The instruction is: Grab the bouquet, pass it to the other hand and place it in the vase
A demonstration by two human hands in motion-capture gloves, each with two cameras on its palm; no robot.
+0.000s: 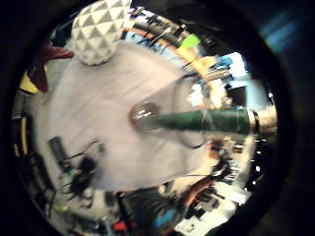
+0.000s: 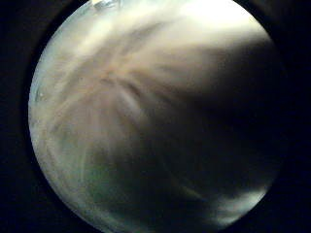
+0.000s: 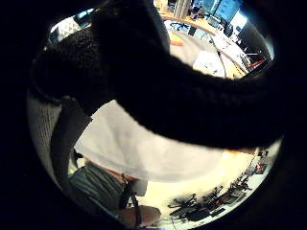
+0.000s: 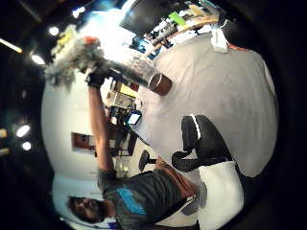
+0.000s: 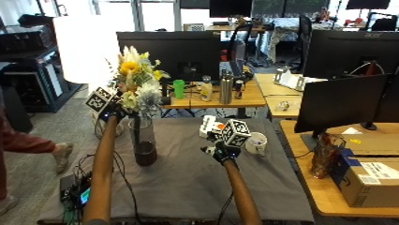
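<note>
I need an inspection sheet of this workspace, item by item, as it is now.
Surface: table under a grey cloth.
Job's things: bouquet with stems inside the glass vase; vase upright.
Clutter: white mug; small device at the table's left edge.
Hands: left hand grips the bouquet; right hand holds nothing, above the cloth.
Cables: black cables near the device.
Surroundings: desks, monitors, cardboard box.

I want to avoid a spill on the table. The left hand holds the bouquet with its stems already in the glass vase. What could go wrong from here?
1. The vase is tall and narrow; the left hand grips the bouquet above its rim, so a sideways pull might tip it.
2. The flower heads are wide and high, so the vase may be top-heavy after release.
3. The right hand hangs apart, not steadying the vase.
</note>
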